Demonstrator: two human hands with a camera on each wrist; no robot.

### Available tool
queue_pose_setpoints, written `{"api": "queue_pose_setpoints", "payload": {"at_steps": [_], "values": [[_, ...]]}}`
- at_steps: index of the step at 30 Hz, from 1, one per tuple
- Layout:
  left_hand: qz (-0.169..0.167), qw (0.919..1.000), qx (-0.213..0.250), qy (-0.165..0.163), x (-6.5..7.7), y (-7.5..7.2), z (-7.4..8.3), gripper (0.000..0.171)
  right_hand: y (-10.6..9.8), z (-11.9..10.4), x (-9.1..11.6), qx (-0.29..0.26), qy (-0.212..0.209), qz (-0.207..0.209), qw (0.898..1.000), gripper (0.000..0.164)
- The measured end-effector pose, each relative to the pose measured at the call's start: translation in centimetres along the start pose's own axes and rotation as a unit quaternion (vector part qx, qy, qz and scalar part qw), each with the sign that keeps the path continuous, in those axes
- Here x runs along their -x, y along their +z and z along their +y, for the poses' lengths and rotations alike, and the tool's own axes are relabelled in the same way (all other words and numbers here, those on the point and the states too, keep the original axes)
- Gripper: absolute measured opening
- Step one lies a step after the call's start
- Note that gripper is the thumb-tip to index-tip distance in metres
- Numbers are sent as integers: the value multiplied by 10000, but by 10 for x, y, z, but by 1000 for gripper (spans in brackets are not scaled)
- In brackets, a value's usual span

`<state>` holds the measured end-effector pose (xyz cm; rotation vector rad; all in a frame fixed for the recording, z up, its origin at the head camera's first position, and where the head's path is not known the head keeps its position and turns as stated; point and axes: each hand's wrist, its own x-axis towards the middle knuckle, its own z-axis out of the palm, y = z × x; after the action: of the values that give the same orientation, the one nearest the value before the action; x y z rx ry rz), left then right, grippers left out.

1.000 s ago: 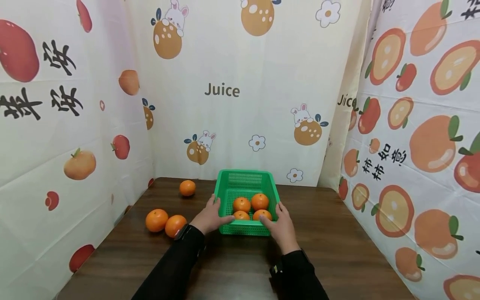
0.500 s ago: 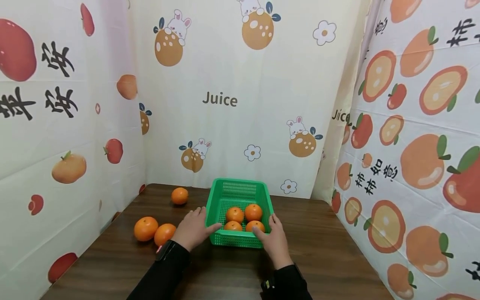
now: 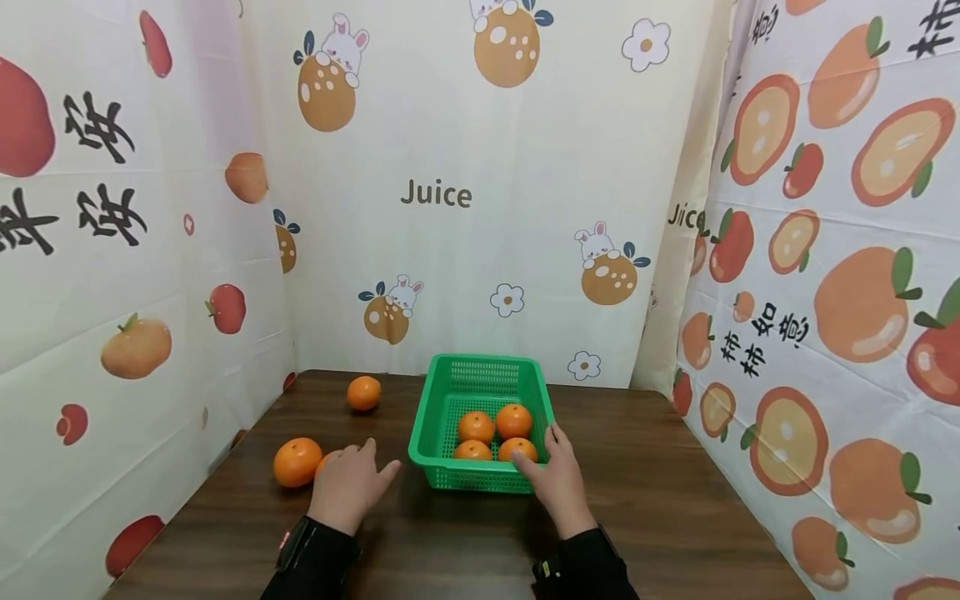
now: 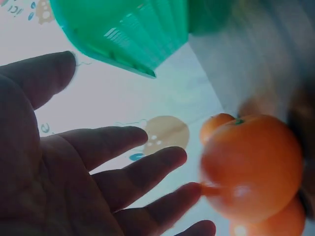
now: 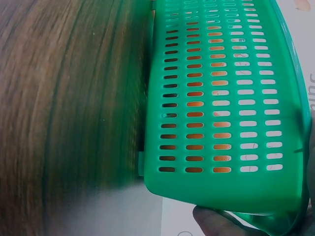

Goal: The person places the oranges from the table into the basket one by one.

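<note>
A green plastic basket [image 3: 480, 477] stands on the table with several oranges [image 3: 476, 427] inside. My right hand [image 3: 561, 487] grips its front right corner, thumb over the rim and fingers along the outer side; the right wrist view shows the slotted wall [image 5: 221, 189] and a fingertip at the edge. Left of the basket, my left hand [image 3: 347, 490] hovers with spread fingers and nothing in it. Behind that hand an orange [image 3: 321, 463] is mostly hidden, beside a fully visible orange [image 3: 297, 462]. In the left wrist view a large orange [image 4: 253, 169] lies just past the fingertips.
One more orange [image 3: 363, 393] sits at the back left of the brown wooden table [image 3: 667, 500]. Fruit-printed cloth hangs behind the table [image 3: 442, 242] and along both sides.
My left hand has left the basket's left side and moved left to the loose oranges, covering most of one. The right hand stays at the basket's corner. The head view has shifted slightly.
</note>
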<state>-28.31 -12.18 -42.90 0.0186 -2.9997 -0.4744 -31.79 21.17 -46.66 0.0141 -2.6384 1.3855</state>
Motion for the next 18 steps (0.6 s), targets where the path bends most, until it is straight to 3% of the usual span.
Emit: {"api": "queue_pose_setpoints", "payload": {"at_steps": [9, 18], "values": [[-13, 9998, -80, -158, -5, 13, -12, 61, 0, 4, 2, 49, 19, -14, 10000, 92], [365, 9989, 165, -233, -6, 17, -19, 50, -1, 8, -1, 9, -7, 59, 10000, 91]]}}
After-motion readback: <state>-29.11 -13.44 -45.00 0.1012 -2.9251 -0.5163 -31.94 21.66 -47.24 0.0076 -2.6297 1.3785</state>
